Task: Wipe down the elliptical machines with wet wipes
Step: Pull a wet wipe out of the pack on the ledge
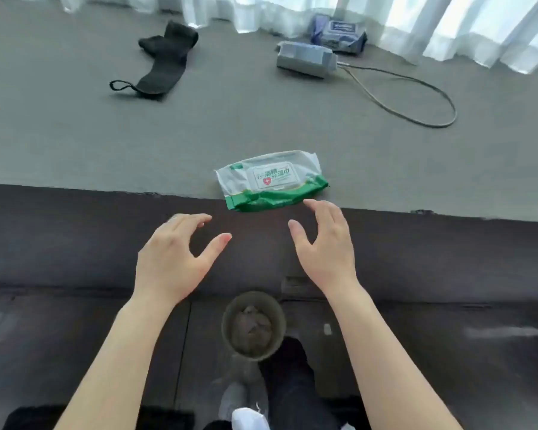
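Left hand (171, 259) and right hand (326, 249) hover released, fingers spread, near a crinkled rectangular plastic wet-wipe pack (272, 181).

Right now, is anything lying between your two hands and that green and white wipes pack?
No. In the head view, only bare dark surface separates the left hand and right hand from the wipes pack; neither touches it.

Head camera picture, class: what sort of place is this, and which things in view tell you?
Probably an indoor carpeted room by a window, though no gym machine shows. Clues: grey carpet, sheer white curtains along the far edge, and a wet wipes pack lying at the carpet's edge before both open hands.
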